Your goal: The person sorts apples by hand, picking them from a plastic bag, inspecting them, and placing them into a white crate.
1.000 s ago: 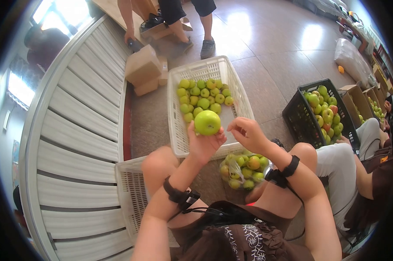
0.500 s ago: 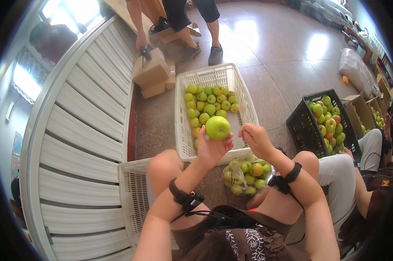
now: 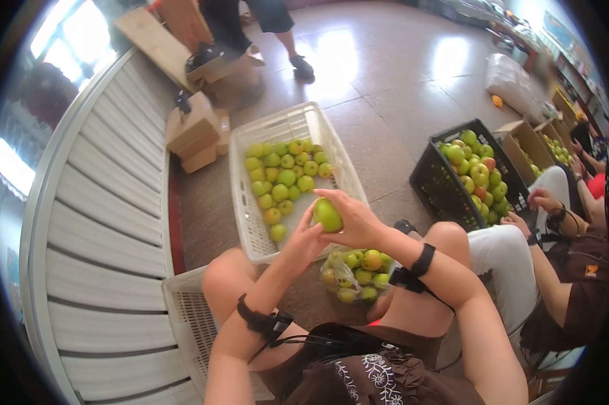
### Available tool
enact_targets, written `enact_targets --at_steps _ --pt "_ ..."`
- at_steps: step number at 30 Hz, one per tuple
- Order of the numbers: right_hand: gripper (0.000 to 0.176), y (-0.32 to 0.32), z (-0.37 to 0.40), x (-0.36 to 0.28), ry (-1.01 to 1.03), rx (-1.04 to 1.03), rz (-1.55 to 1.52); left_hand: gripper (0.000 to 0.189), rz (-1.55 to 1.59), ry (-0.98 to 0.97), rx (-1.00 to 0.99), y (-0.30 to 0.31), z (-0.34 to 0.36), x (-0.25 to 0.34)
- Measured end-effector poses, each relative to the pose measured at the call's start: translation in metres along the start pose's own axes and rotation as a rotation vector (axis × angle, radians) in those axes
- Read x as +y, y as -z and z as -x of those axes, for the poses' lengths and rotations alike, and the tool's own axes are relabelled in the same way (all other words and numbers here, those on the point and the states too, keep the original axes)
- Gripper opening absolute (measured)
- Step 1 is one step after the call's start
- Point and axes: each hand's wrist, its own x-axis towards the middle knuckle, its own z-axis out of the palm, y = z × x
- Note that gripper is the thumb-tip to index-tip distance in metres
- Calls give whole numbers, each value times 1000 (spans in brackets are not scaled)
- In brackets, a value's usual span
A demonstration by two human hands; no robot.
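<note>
A green apple [image 3: 327, 216] is held between my two hands, above the near end of a white plastic crate [image 3: 353, 177]. My left hand [image 3: 306, 237] supports it from the left and below. Curved over its right side is my right hand [image 3: 357, 221], with the fingers reaching past the top. Many yellow-green apples [image 3: 285, 177] lie in the crate, mostly toward its far and left parts. Below my hands, a clear plastic bag [image 3: 348, 282] of green and reddish apples stands on the floor between my legs.
A black crate [image 3: 431, 185] full of apples stands to the right, beside a seated person whose hands are near it. Cardboard boxes [image 3: 198, 128] stand at the upper left by a white radiator-like panel [image 3: 108, 229]. Another white crate [image 3: 183, 304] is beside my left leg.
My right hand has moved onto the apple, which only my left hand held before. The view has shifted, and the standing person has stepped away from the boxes.
</note>
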Motion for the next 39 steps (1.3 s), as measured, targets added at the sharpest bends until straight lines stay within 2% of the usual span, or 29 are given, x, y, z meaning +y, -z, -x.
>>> enact_targets --at_steps 2,3,5,6,8,11,13,14,15,17,18,19,20,22,24,25,28,29,32,35,38,39 --pt "71 0 4 4 -130 -25 -52 68 49 69 -27 2 1 0" --pt "72 1 6 7 -147 31 -66 70 39 107 19 -12 5 8" --pt "72 4 4 17 -172 148 -85 69 99 118 -63 -8 4 10" --pt "72 12 3 23 -274 203 -152 69 129 120 -101 -5 3 9" --pt "74 34 -4 39 -459 313 -301 66 108 111 -86 -7 6 11" --pt "74 88 -13 79 -780 568 -729 63 126 79 -40 2 6 12" --pt "71 138 -2 129 -817 567 -917 61 179 62 3 8 6 12" --pt "70 160 10 167 -815 645 -901 60 218 53 27 10 5 12" --pt "70 181 22 162 -860 797 -733 59 255 42 52 12 5 13" --pt "68 229 58 203 -1057 958 -445 52 260 45 67 14 6 16" --pt "68 250 84 240 -1053 1062 -439 49 263 42 75 14 6 17" --pt "67 263 90 208 -1093 1141 -421 48 265 36 97 13 6 17" --pt "63 277 103 224 -1197 1281 -286 48 270 32 109 12 6 18" --pt "61 301 134 258 -1313 1363 -100 47 274 26 137 9 5 18" --pt "63 321 162 286 -1344 1251 -17 46 277 30 163 11 2 17" --pt "65 325 179 320 -1354 1193 365 46 277 32 178 12 1 16" --pt "70 317 155 297 -1310 801 641 46 268 52 238 13 -5 15" --pt "67 314 151 308 -1268 744 711 46 269 63 251 14 -7 15" --pt "65 309 140 334 -1220 508 851 46 273 88 299 19 -13 17" --pt "62 303 129 352 -1216 367 959 47 280 101 371 23 -18 19" --pt "63 304 126 372 -1206 264 1050 31 439 183 451 -8 -37 40" --pt "63 306 131 381 -1200 244 1080 36 389 163 433 0 -36 36"
